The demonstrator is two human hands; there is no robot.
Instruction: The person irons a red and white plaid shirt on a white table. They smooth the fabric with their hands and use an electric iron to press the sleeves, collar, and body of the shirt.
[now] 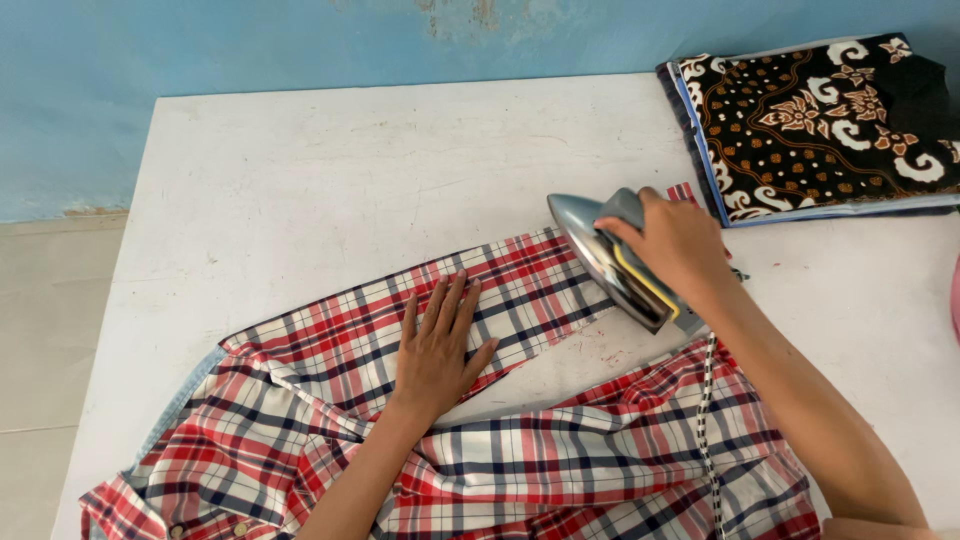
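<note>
A: Nearest the lens, along the bottom of the frame, lies the body of the plaid shirt [560, 470], red, white and navy, spread on the white table [300, 170]. 1 sleeve runs from lower left up toward the centre right.

B: And the 2 hands?

A: Well apart. The left hand [437, 350] lies flat on the sleeve at centre frame, fingers straight and together, pinning the cloth. The right hand [675, 245], right of centre, is closed around the handle of the iron [610, 260], whose silver nose points to the upper left and rests on the sleeve's far end.

B: So the shirt sits under both.

A: Yes. The sleeve is the strip between them, the flat hand just left of the iron's nose, with a short stretch of plaid separating them.

B: What could go wrong?

A: In my judgement, the fingertips are the worry: they lie near the line the nose points along, so a push down the sleeve could touch them. An iron left resting in 1 spot could scorch the weave. The black-and-white cord [708, 420] crosses the shirt at lower right and might drag it into creases.

B: Anything else about?

A: A folded batik cloth [820, 120], brown and black, at upper right, clear of the iron.
</note>
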